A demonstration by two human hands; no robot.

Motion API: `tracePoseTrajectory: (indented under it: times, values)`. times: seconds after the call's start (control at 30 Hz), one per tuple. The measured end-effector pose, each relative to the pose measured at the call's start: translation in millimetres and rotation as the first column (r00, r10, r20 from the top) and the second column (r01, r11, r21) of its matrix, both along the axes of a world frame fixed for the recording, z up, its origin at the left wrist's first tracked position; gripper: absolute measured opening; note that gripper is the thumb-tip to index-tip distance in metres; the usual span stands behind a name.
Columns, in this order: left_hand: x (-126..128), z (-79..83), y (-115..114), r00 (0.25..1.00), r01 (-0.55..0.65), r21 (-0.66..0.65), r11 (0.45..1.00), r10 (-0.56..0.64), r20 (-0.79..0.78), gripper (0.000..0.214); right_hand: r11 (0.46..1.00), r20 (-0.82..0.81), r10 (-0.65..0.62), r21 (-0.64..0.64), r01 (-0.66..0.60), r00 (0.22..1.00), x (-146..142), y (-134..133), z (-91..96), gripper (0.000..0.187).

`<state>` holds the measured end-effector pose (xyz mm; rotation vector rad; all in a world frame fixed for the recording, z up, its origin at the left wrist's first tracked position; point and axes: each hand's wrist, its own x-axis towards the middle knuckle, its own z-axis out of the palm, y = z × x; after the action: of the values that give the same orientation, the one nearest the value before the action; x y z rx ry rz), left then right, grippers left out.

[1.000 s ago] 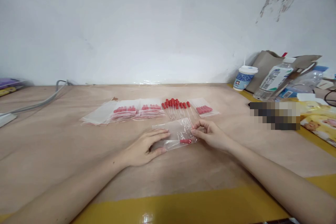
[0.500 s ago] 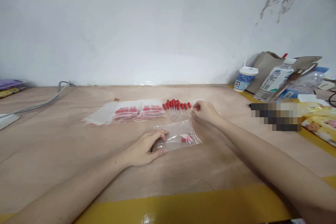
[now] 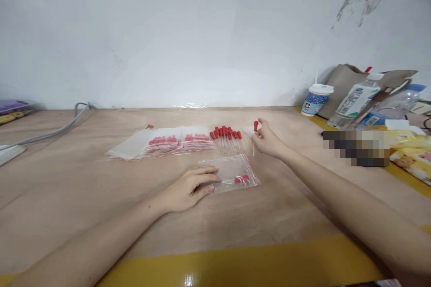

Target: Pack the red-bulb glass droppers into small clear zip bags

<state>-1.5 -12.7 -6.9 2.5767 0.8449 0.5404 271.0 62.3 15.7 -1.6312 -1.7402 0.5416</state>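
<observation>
One red-bulbed dropper (image 3: pixel 256 126) shows nearly upright in the head view, pinched by the right hand (image 3: pixel 268 140). The left hand (image 3: pixel 188 189), fingers parted and gripping nothing, rests on the left end of a clear bag (image 3: pixel 230 167) containing red bulbs. Loose droppers (image 3: pixel 228 132) lie beyond the bag, left of the right hand.

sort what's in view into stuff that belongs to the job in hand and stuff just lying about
Part of the job, it seems:
red-topped dropper in the right hand
clear bag under the left hand
loose droppers
stacked bags with red bulbs

Probably just lying about:
paper cup
clear bottle
grey cable
yellow packet
</observation>
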Motion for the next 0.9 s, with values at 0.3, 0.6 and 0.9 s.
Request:
tracePoseTrajectory:
  times: [0.3, 0.6, 0.9]
  values:
    - [-0.5, 0.3, 0.0, 1.000, -0.002, 0.003, 1.000, 0.002, -0.031, 0.030, 0.997, -0.613, 0.013, 0.072, 0.040, 0.790, 2.2, -46.4, -35.2, 0.077]
    - [0.1, -0.3, 0.0, 1.000, -0.003, 0.012, 1.000, 0.003, -0.007, 0.033, 0.994, -0.666, 0.097, 0.028, -0.106, 0.739, -8.0, -65.1, -40.3, 0.065]
    - [2.0, 4.8, -3.3, 0.999, -0.035, 0.019, 0.999, 0.035, -0.009, 0.041, 0.980, -0.757, -0.002, -0.131, -0.149, 0.653, 10.8, -62.4, -33.9, 0.032]
